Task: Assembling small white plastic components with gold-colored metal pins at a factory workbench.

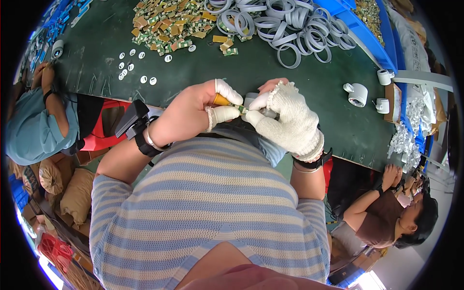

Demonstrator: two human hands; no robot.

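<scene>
Close in front of my body, both hands meet at the table's near edge. My left hand (193, 106), with white covers on thumb and index finger, is closed in a pinch on a small green circuit board (242, 109). Something orange (221, 100) shows between its fingers; I cannot tell whether it belongs to the board. My right hand (287, 116) wears a white knitted glove. Its fingers are closed round a grey-white piece (250, 98), mostly hidden by the fingers, and its thumb tip meets the board's right end.
Ahead on the dark green table (203, 70) lie a heap of small circuit boards (169, 21), many grey rings (290, 55) and several white discs (131, 66). White cylindrical housings (357, 94) stand right, by a blue bin (369, 41). People sit at left (43, 118) and right (382, 217).
</scene>
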